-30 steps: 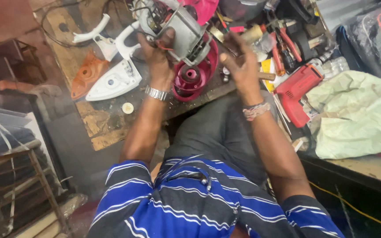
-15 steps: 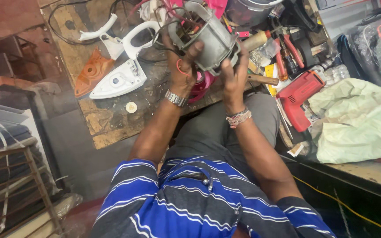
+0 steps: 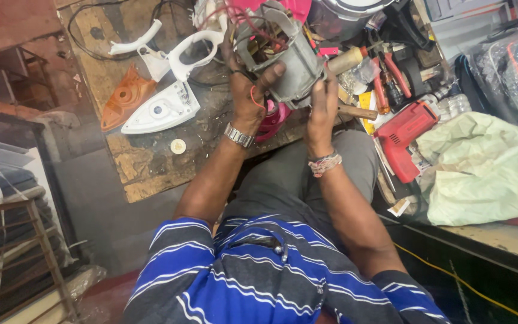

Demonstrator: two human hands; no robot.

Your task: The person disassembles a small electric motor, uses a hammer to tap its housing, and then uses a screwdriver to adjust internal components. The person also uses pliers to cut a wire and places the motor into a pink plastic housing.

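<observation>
Both my hands hold a grey electric motor (image 3: 283,51) with copper windings and red wires, lifted above the worn workbench (image 3: 151,162). My left hand (image 3: 248,96) grips its left side, thumb up on the housing, a metal watch on the wrist. My right hand (image 3: 322,108) clasps the motor's right lower side, a thread band on that wrist. A pink plastic part (image 3: 274,117) lies under the motor, partly hidden by my hands.
A white clothes iron body (image 3: 160,111), an orange soleplate cover (image 3: 124,102) and a white handle (image 3: 193,51) lie at the left of the bench. A red drill (image 3: 406,135), pliers (image 3: 391,72), a wooden-handled tool (image 3: 346,60) and pale green cloth (image 3: 487,168) lie right. Metal rack at left.
The motor has been turned and drawn closer to me. My right hand has come in from the tools and closed on the motor's right side; my left hand shifted its grip.
</observation>
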